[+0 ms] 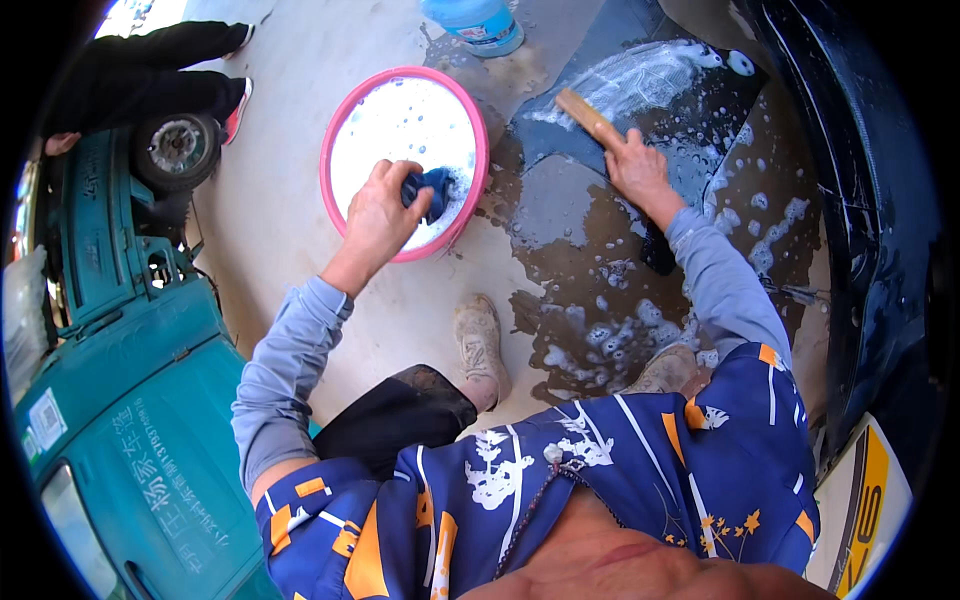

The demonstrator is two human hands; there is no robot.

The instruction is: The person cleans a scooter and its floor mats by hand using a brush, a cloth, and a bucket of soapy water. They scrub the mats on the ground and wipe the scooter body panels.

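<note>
My left hand (380, 215) is over a pink-rimmed basin (327, 165) of white suds, with its fingers closed on a dark blue cloth (437, 190). The cloth hangs at the foam's surface. My right hand (640, 172) grips a wooden brush (588, 115); its bristles are out of sight. Beneath the brush lies a dark, wet, flat sheet (735, 100), perhaps a mat, with white lather (650, 72) spread across its far part.
Soapy water (570, 250) wets the floor around the sheet. A blue plastic jug (485, 28) stands beyond the basin. To the left are a teal vehicle (150, 370), its wheel (178, 150) and another person's legs (150, 80). Glossy dark panels (880, 200) rise at right.
</note>
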